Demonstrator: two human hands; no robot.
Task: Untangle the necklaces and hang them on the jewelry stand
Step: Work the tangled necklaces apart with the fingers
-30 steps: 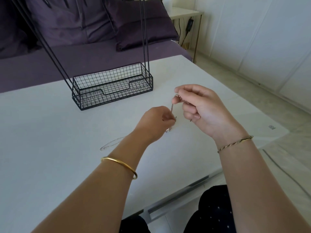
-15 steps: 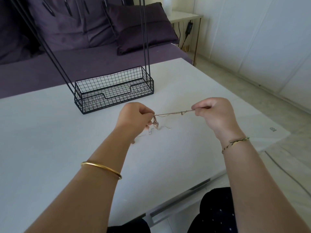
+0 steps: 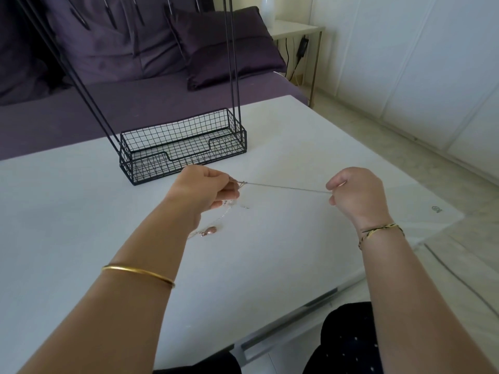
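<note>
Necklace work at a white desk [image 3: 81, 211]: a seated person stretches a thin silver necklace chain [image 3: 286, 187] taut between 2 hands, just in front of the black wire jewelry stand [image 3: 145, 168], whose top is out of view. The left hand [image 3: 205, 187] has its fingers curled in a pinch on the chain, at what looks like a small knot. A loose tangle [image 3: 233, 206] spills from under that hand onto the desk, and a pink pendant [image 3: 211, 230] lies beside the wrist. The right hand [image 3: 356, 195] is closed like a fist, thumb and forefinger nipping the chain's far end.

The tension is probably the main risk. With the line this straight, a harder pull would likely cinch the knot tighter instead of freeing it, and links this fine could stretch or snap. A slip from either pinch would let the chain spring back into the tangle and add new loops. The pendant lies slack on the desk, so it could be dragged along and catch on the loose strands if the left hand lifts. The untangling looks unfinished, so hanging appears some way off.
</note>
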